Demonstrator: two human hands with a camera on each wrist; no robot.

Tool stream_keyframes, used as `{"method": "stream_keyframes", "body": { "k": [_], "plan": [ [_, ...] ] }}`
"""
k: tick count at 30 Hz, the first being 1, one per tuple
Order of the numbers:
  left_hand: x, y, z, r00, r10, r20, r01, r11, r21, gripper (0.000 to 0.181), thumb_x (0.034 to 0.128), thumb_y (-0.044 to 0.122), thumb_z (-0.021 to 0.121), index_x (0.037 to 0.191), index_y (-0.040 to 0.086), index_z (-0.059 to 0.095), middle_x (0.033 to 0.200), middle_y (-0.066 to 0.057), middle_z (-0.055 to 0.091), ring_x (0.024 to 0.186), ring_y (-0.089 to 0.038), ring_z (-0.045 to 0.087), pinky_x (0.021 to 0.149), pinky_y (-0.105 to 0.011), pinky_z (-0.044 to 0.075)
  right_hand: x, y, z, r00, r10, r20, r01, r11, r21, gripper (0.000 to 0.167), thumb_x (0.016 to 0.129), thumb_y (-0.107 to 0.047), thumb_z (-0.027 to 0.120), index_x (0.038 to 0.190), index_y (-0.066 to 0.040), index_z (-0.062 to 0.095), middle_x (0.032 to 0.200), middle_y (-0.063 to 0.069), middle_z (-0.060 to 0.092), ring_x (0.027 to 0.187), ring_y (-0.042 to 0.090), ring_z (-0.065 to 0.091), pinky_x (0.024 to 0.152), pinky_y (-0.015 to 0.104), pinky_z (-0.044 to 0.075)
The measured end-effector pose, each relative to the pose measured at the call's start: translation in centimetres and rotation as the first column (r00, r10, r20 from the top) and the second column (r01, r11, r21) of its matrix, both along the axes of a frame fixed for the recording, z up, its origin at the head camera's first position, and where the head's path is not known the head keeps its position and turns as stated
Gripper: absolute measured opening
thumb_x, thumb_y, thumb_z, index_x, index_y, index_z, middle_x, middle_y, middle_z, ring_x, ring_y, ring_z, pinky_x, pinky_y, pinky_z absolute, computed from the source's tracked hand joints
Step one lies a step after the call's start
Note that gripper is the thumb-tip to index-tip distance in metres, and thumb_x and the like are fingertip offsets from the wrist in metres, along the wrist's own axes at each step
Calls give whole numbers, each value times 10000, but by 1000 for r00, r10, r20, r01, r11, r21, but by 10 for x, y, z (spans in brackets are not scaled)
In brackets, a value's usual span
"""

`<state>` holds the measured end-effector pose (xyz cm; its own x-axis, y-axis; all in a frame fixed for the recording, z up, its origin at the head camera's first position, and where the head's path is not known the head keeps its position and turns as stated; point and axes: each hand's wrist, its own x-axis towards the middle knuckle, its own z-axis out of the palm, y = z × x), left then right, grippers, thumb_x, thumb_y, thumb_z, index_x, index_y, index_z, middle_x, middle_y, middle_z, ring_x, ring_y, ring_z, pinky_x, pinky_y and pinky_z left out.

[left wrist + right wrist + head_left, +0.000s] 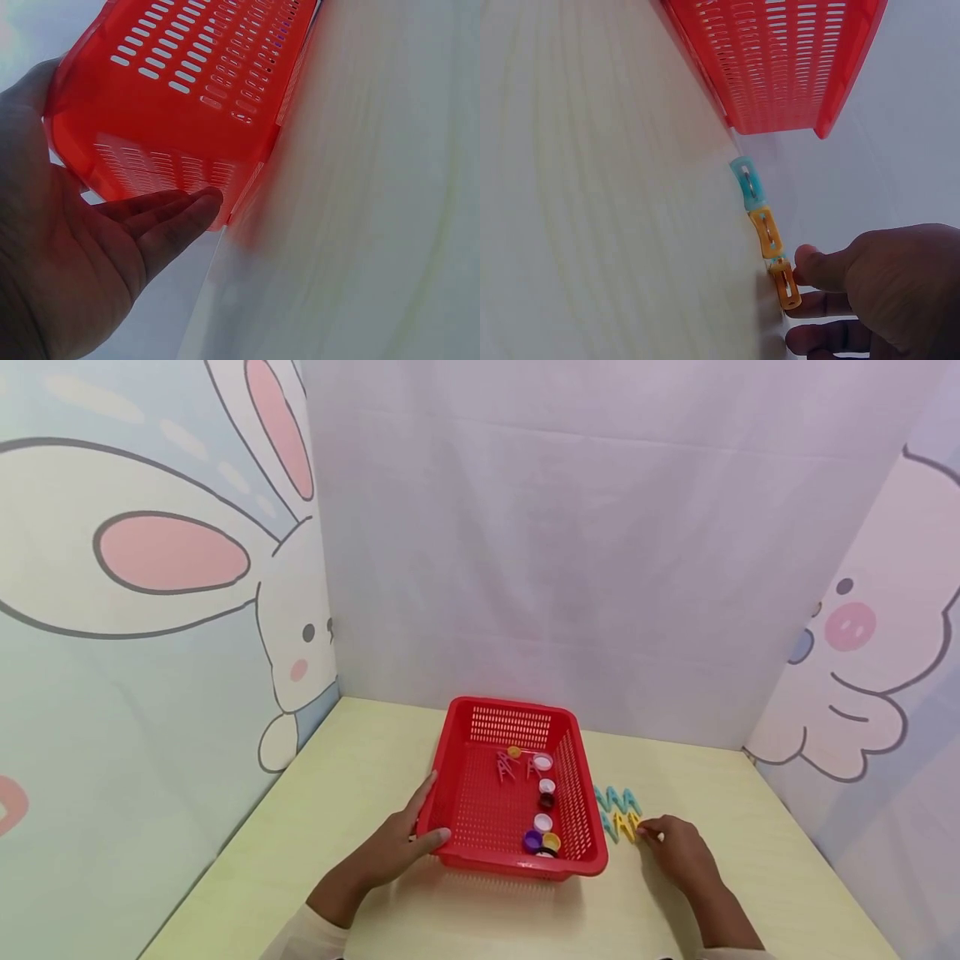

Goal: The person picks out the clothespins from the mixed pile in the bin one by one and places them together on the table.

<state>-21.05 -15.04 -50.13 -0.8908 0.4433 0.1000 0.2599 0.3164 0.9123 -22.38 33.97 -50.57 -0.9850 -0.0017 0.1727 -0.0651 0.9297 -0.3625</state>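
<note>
My left hand [393, 850] holds the near left corner of a red plastic basket [510, 862], thumb over the rim and fingers along the outer side. Right of the basket, my right hand [684, 853] pinches the end yellow clothespin [786, 286] between thumb and finger, down at the tabletop. Beside it lies another yellow clothespin [766, 232], then a teal clothespin [748, 182]. Behind this row are more teal clothespins [613, 798]. Inside the basket are pink clothespins [506, 767] and several bottle caps, among them a purple cap [532, 841] and a white cap [543, 822].
The pale wooden table [360, 752] runs back to a plain light curtain [540, 568]. Cartoon-printed panels stand on both sides, a rabbit [292, 635] on the left. The basket's right wall stands close to the clothespins.
</note>
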Motion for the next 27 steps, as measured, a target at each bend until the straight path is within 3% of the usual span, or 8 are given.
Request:
{"method": "stream_keyframes", "body": {
  "k": [10, 18, 22, 27],
  "plan": [
    [0, 0, 1, 1000, 2, 7, -2, 1000, 1, 1080, 963, 424, 787, 1768, 279, 81, 1561, -151, 553, 1395, -311, 590, 950, -406, 675, 1, -1, 2, 999, -25, 34, 25, 1000, 7, 159, 995, -111, 771, 1117, -52, 855, 1128, 183, 811, 1110, 438, 743, 942, 618, 611],
    [2, 0, 0, 1000, 10, 2, -10, 1000, -1, 1113, 940, 433, 815, 1765, 272, 86, 1576, -149, 534, 1406, -328, 574, 941, -397, 676, 4, -1, 5, 996, -88, 19, 89, 995, -45, 292, 1048, -258, 713, 1155, -11, 827, 1168, 221, 808, 1120, 439, 739, 929, 616, 603],
    [0, -1, -4, 1000, 3, 1, -3, 1000, 2, 1101, 952, 439, 800, 1767, 274, 76, 1567, -153, 543, 1395, -321, 581, 937, -389, 676, 6, 0, 7, 993, -120, -8, 119, 991, -65, 349, 1082, -323, 667, 1123, -19, 833, 1115, 197, 819, 918, 315, 731, 766, 489, 599],
    [-3, 0, -6, 1000, -7, -1, 7, 1000, 14, 1071, 967, 423, 783, 1765, 287, 83, 1550, -156, 558, 1389, -321, 585, 931, -380, 676, 9, 1, 10, 981, -184, -67, 177, 979, -97, 442, 1103, -411, 621, 1060, -27, 836, 878, 88, 784, 708, 192, 571, 605, 337, 432]
  ]
}}
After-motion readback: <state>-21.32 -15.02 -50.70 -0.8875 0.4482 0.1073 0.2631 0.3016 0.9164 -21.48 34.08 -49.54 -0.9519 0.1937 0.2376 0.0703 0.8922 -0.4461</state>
